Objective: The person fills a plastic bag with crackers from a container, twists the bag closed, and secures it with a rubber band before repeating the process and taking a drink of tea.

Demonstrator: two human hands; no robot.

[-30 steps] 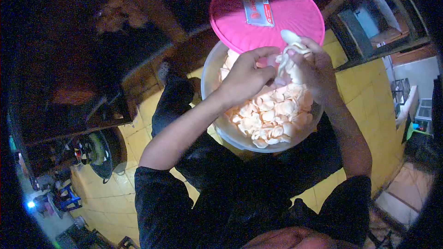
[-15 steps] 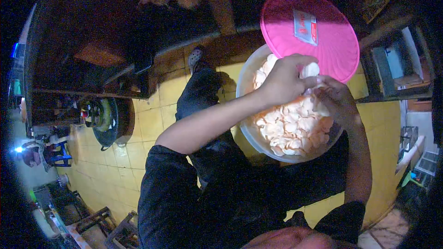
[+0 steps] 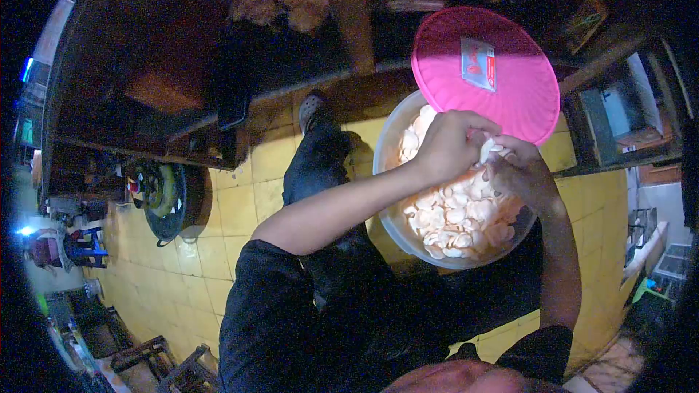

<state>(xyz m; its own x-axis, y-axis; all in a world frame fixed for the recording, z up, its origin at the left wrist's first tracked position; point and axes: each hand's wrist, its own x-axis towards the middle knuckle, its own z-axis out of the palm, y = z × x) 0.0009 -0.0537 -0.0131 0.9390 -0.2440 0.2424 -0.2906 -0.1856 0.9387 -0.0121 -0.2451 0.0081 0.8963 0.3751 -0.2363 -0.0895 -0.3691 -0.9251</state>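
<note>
A translucent round tub point(image 3: 399, 236) full of pale, thin crackers point(image 3: 457, 218) stands in front of me. Its pink lid point(image 3: 502, 51), bearing a label, leans over the tub's far side. Above the crackers, my left hand point(image 3: 455, 147) and my right hand point(image 3: 520, 171) meet with bent fingers. Some pale pieces show between them, and both hands grip there. Which fingers hold which piece is partly hidden.
A dark wooden table point(image 3: 291, 84) runs along the far side. A black basin point(image 3: 169, 211) sits on the yellow tiled floor point(image 3: 240, 196) at the left. Wooden stools point(image 3: 145, 356) are at the lower left, and a person point(image 3: 47, 247) is at the far left.
The view has shifted, so tub and lid appear slightly lower. My hands have drawn closer together, and the round piece between them now shows as several smaller pale shapes.
</note>
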